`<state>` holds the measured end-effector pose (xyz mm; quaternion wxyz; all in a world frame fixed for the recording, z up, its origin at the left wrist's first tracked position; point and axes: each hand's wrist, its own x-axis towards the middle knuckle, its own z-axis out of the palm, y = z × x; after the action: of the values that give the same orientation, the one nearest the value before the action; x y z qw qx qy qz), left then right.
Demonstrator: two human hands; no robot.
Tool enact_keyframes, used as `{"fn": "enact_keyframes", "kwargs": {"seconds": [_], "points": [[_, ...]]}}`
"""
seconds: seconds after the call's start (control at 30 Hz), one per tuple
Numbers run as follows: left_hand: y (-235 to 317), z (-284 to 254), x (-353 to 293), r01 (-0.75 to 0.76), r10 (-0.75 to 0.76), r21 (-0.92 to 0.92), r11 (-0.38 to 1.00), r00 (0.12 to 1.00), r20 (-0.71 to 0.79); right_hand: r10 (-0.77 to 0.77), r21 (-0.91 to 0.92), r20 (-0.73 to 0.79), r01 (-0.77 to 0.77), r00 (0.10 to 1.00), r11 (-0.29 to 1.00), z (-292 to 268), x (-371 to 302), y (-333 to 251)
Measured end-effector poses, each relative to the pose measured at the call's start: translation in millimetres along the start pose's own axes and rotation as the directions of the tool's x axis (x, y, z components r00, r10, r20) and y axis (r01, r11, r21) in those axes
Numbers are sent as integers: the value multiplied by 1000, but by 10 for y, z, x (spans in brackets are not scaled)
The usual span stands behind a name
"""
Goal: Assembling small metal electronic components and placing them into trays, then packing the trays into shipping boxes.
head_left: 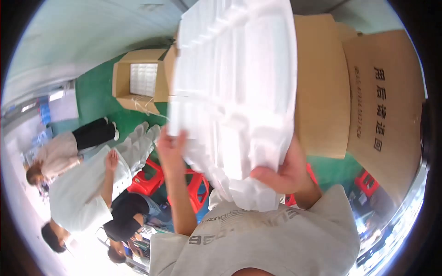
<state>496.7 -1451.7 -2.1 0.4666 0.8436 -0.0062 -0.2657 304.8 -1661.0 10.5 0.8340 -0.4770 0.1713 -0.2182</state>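
Trays (235, 92), white, fill upper centre of frame; right hand (289, 171) clasps their lower-right corner; left hand (171, 146), half-curled, is at left edge, grip unclear.

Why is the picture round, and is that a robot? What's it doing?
No robot here! These are a person's own bare hands. A wide, round camera on the person's head looks down, and its lens bends things near the rim, so people there look tipped over.

The right hand holds a stack of white moulded sheets, thumb on top. The left hand is at the stack's left edge; blur hides how firmly it grips.

Around them are an open cardboard box with white pieces inside, big brown cardboard on the right, red stools and a green floor.
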Motion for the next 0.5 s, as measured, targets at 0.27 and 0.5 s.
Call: {"fn": "enact_keyframes", "kwargs": {"seconds": [0.27,0.5], "points": [[-322,-3217,1273,-57,129,138,989,792,-597,397,-52,123,-394,910,918,780,576,1019],[-2487,-4501,3618,126,-12,145,981,792,-610,648,-179,-161,-668,744,722,971,341,2430]]}}
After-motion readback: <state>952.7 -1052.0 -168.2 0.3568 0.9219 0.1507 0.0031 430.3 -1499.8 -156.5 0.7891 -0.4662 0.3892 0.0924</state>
